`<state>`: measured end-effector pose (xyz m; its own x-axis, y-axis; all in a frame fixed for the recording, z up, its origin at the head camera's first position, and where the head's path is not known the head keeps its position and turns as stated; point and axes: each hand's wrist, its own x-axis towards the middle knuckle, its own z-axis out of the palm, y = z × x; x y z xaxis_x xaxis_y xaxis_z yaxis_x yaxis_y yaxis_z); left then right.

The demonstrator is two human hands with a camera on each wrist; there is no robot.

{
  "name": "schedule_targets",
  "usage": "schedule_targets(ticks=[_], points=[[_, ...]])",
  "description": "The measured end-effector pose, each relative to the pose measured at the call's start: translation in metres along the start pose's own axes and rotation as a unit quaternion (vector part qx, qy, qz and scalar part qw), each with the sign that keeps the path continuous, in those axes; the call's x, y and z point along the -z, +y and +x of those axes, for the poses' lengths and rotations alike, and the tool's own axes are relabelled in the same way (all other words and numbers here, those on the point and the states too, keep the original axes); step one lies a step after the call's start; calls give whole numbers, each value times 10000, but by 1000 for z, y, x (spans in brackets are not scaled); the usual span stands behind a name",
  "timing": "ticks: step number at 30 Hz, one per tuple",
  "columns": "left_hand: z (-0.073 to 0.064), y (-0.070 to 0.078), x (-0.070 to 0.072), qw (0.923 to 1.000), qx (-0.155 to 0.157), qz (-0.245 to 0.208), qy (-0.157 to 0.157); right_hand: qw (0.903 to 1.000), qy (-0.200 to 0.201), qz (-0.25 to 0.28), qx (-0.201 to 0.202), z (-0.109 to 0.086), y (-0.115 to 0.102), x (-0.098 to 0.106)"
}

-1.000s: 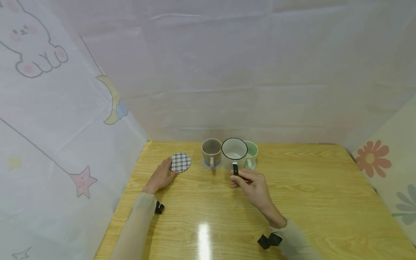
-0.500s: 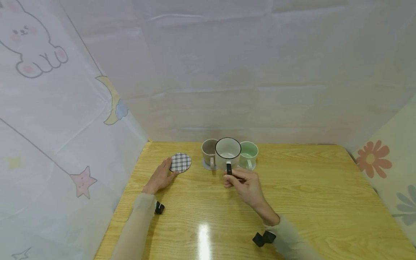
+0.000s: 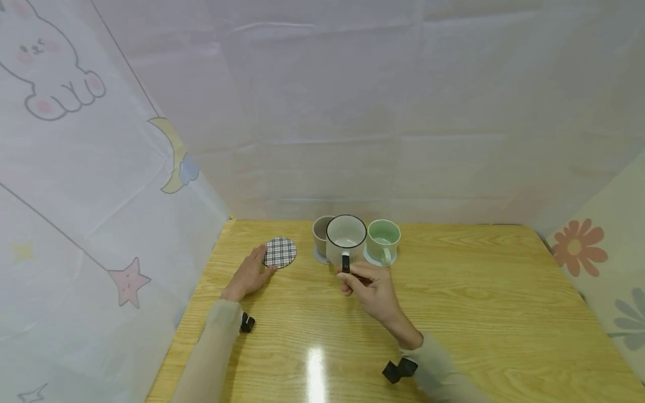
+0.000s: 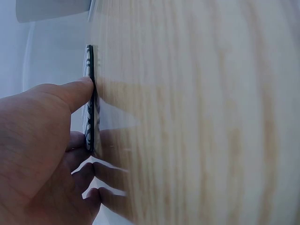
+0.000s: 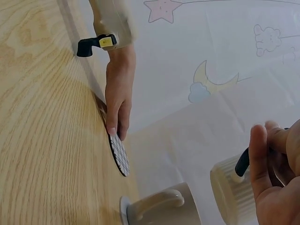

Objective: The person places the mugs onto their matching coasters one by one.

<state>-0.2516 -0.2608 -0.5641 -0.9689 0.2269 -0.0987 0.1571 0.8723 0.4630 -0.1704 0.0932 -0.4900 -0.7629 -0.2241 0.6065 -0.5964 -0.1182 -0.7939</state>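
Observation:
My right hand point(image 3: 374, 292) grips the black handle of a white ribbed mug point(image 3: 346, 232) with a black rim. In the right wrist view this mug point(image 5: 229, 192) hangs above the table, apart from the taupe mug point(image 5: 168, 208). From the head view it partly covers that taupe mug point(image 3: 320, 230). Flat on the table, my left hand point(image 3: 247, 274) touches the edge of a round plaid coaster point(image 3: 280, 252). The left wrist view shows the thumb against the coaster point(image 4: 89, 112), other fingers farther along on the table.
A pale green mug point(image 3: 384, 240) stands on a light coaster point(image 3: 373, 261), right of the held mug. Under the taupe mug lies another light coaster point(image 3: 320, 257). The wooden table point(image 3: 478, 291) ends at a pale back cloth point(image 3: 383, 112), and a patterned cloth point(image 3: 126, 224) borders the left.
My right hand has carried the white mug leftward, from in front of the green mug to in front of the taupe one. The left hand and plaid coaster stay put.

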Motion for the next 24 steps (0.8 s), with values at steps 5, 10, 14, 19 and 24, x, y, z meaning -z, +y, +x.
schedule_targets(ticks=[5, 10, 14, 19, 24], points=[[1, -2, -2, 10000, -60, 10, 70, 10000, -28, 54, 48, 1, 1, -3], [0, -3, -2, 9999, -72, 21, 83, 10000, -64, 11, 34, 1, 2, -4], [0, -2, -2, 10000, -56, 9, 67, 9999, -73, -17, 69, 2, 2, -7], [-1, -1, -1, 10000, -18, 4, 33, 9998, -105, 120, 72, 3, 5, -13], [-1, 0, 0, 10000, -58, -2, 46, 9998, -29, 179, -68, 5, 8, -20]])
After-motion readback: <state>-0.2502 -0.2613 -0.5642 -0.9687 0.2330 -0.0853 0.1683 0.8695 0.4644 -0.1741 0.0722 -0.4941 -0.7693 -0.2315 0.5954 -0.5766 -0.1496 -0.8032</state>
